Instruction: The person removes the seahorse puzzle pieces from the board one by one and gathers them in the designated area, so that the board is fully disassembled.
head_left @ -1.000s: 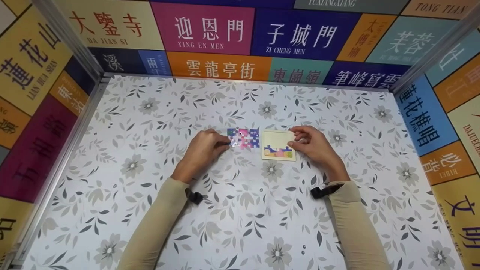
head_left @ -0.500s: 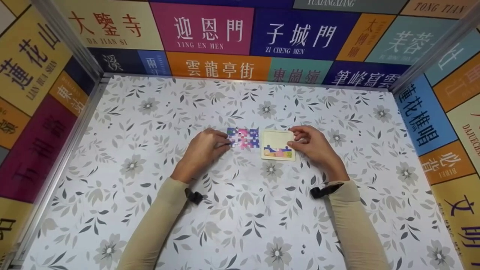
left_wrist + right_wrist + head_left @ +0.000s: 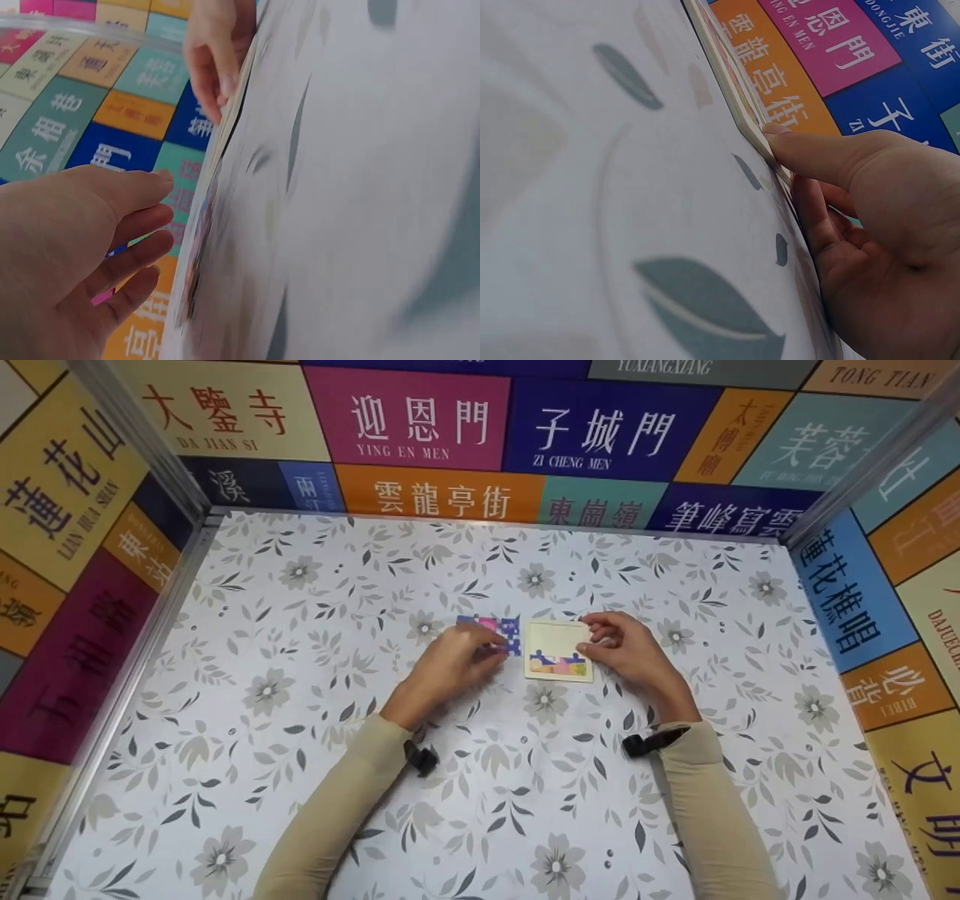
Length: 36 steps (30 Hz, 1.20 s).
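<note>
A small cream puzzle tray (image 3: 551, 636) lies flat on the patterned table, its lower part filled with colourful jigsaw pieces and its upper part bare. At the tray's right side, my right hand (image 3: 621, 649) grips the edge, thumb on the rim in the right wrist view. To the left of the tray lies a block of joined blue and pink jigsaw pieces (image 3: 512, 630). My left hand (image 3: 454, 660) hovers over this block and hides much of it. In the left wrist view its fingers (image 3: 135, 251) are relaxed and apart, holding nothing.
Panels with large Chinese lettering (image 3: 420, 424) wall in the table at the back and both sides. Metal rails (image 3: 135, 442) run along the corners. The white table covering (image 3: 480, 795) carries grey flowers and leaves.
My left hand has moved right from the left edge of the joined jigsaw pieces to over them. The right hand and the puzzle tray stay where they were.
</note>
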Available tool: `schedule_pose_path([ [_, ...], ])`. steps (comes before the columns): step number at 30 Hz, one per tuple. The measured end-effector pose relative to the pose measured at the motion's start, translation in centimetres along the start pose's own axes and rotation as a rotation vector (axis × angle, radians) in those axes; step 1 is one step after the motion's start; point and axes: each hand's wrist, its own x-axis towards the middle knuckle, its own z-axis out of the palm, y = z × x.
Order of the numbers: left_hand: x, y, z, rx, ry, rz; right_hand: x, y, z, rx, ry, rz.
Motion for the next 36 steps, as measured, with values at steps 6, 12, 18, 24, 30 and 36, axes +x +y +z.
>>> schedule_pose_path([
  [6,1.8,2.5,2.8,-0.084,-0.078,0.095,0.0,-0.1,0.0,0.035,0.007,0.004],
  [12,3.1,4.4,5.0,-0.079,-0.147,0.074,0.0,-0.1,0.3,0.075,0.007,-0.006],
  [18,4.2,5.4,6.5,-0.037,-0.133,0.060,0.1,0.0,0.2,0.071,0.014,-0.023],
  [24,4.7,5.1,8.2,-0.053,-0.092,0.052,0.2,0.0,0.2,0.068,0.011,-0.012],
  [30,4.9,4.2,9.1,-0.123,-0.079,0.032,0.2,0.1,0.2,0.063,0.004,-0.010],
  [36,5.0,4.5,8.9,-0.152,-0.073,0.036,0.2,0.0,0.2,0.056,0.036,-0.020],
])
